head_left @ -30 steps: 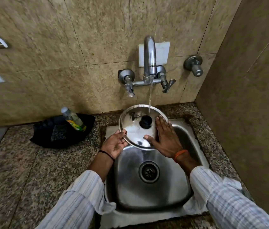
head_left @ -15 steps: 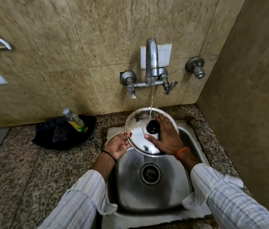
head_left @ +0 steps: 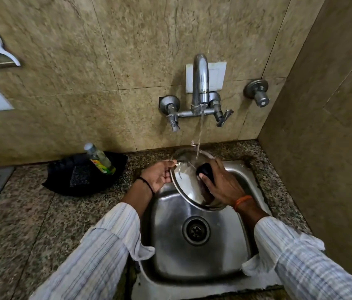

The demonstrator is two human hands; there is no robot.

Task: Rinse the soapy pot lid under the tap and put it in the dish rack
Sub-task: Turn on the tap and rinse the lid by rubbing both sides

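The round stainless-steel pot lid with its black knob is up over the back of the square steel sink, tilted steeply, its shiny knob side facing the person's right. A thin stream of water drops from the chrome wall tap and strikes the lid just above the right hand's fingertips, beside the knob. Wet streaks shine down the metal; whether soap remains on it cannot be told.

The left hand pinches the lid's left rim, fingers curled behind the edge and thumb in front. The right hand lies across the lid's face, fingers wrapped round the knob, thumb tip pressed on the near side of it. An orange band sits on the right wrist, a black thread on the left, and both striped sleeves reach in from below.

Under the fingers, the sink basin holds only the round drain. Left of the left hand's knuckles, on the speckled granite counter, a shallow black tray holds a clear bottle of greenish liquid, leaning, and a dark scrub pad.
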